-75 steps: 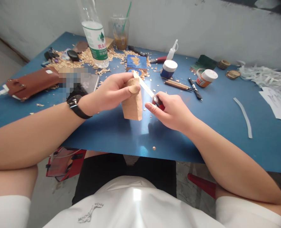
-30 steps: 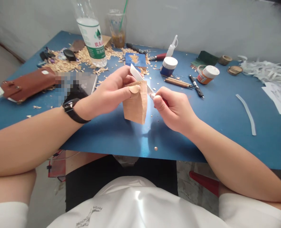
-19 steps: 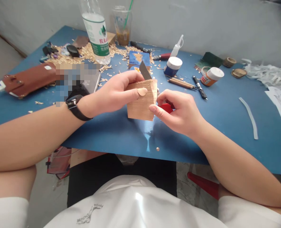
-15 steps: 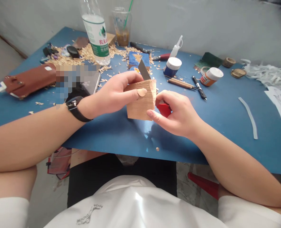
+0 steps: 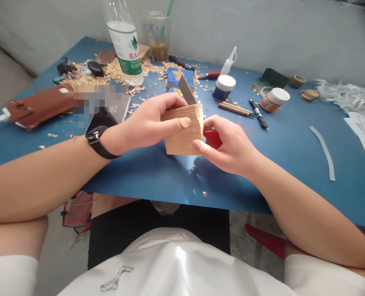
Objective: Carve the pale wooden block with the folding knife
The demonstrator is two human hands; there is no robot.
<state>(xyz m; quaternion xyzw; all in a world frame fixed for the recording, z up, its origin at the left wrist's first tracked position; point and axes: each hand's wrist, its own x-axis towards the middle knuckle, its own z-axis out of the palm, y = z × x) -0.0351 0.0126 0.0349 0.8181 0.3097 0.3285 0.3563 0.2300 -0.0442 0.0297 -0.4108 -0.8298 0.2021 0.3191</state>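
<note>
My left hand (image 5: pixel 154 117) is wrapped round a pale wooden block (image 5: pixel 182 137) above the blue table, thumb across the near face. A tan oval patch covers the tip of that thumb. In my right hand (image 5: pixel 228 142) is a red-handled knife (image 5: pixel 213 139), its handle mostly hidden by the fingers. Its broad grey blade sticks up behind the block's top edge; the middle of the knife is out of sight. My right thumb presses on the block's lower right corner. Along the right edge the wood looks roughly cut.
Wood shavings (image 5: pixel 108 76) lie round a water bottle (image 5: pixel 128 53) and a plastic cup (image 5: pixel 159 41). Behind the block are a blue box (image 5: pixel 181 78), paint jars (image 5: pixel 224 87), carving tools (image 5: pixel 236 109) and a pen (image 5: pixel 259 115). A brown leather case (image 5: pixel 42 105) lies left; paper strips (image 5: pixel 352 96) pile up right.
Only slight movement shows: my right hand and its thumb have risen a little along the block. Both hands keep their hold.
</note>
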